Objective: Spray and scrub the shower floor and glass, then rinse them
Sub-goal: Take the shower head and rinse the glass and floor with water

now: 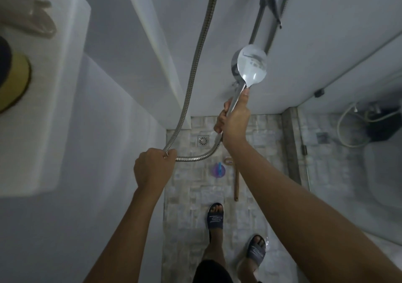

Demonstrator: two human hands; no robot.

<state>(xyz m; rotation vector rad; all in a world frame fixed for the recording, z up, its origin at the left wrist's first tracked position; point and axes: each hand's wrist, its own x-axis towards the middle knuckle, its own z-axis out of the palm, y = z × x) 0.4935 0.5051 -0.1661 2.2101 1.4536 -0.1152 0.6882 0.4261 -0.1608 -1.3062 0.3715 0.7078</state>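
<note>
A narrow, white-walled shower stall is filling the view from above, its pale mosaic-tiled floor running between a white wall on the left and a glass panel on the right, beyond which a toilet area is showing dimly. A person in dark slides is standing on the tiles with both arms reaching forward. The right hand is closing firmly around the chrome handle of a handheld shower head, raising it against the back wall near the vertical rail, its round face turned toward the camera; whether water is flowing cannot be told. The left hand is curling into a fist around the metal hose, gripping it at the low point of its loop, from which the hose is climbing up the wall out of view. A square floor drain is sitting in the tiles just behind the loop. Lying on the floor between the hands are a purple and blue spray bottle and, just beside it, a long wooden-handled scrub brush; the bottle's contents cannot be made out. On a white ledge at upper left, a dark, yellow-rimmed object is appearing blurred.
</note>
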